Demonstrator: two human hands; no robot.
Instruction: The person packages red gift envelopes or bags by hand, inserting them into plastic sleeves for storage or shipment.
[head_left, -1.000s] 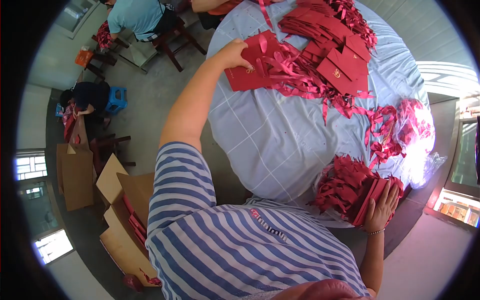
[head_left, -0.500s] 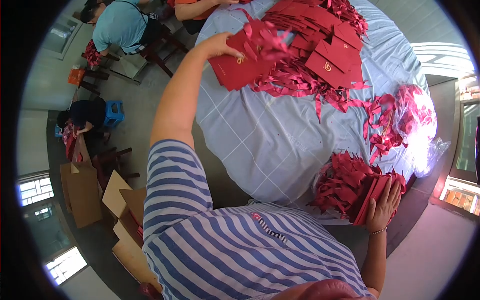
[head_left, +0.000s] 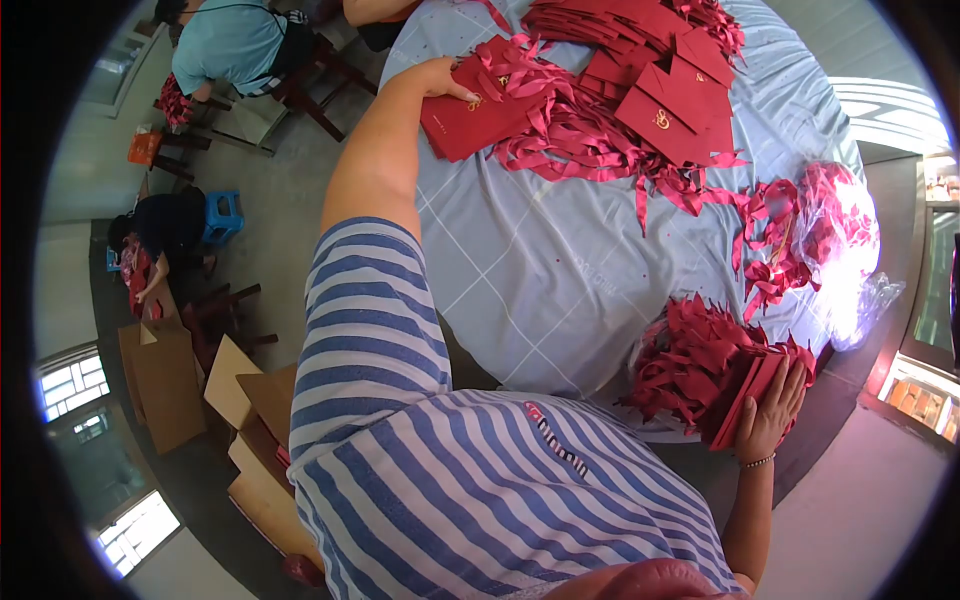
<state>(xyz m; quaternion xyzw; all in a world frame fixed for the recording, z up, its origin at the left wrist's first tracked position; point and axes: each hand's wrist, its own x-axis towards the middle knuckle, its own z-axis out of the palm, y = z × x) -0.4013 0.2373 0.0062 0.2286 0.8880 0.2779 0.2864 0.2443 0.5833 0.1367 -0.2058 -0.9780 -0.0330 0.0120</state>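
My left hand [head_left: 442, 78] reaches far across the round table and grips a bundle of red envelopes [head_left: 472, 118] with red ribbons trailing from it, lying on the cloth. Beyond it is a big spread of red envelopes with gold emblems [head_left: 665, 105] and loose ribbons [head_left: 590, 150]. My right hand [head_left: 770, 415] is pressed flat against the outer side of a stack of red envelopes [head_left: 712, 370], which stands on edge at the near right rim of the table.
The table wears a pale blue checked cloth [head_left: 560, 280]. A clear plastic bag of red ribbons [head_left: 835, 225] lies at the right edge. Open cardboard boxes [head_left: 255, 420] stand on the floor to the left. A seated person in teal [head_left: 235, 40], another crouching person [head_left: 165, 225] and a blue stool [head_left: 222, 215] are nearby.
My left hand lifted the bundle of envelopes off the pile, ribbons flying, and brought it back down onto the cloth. My right hand stayed against the upright stack.
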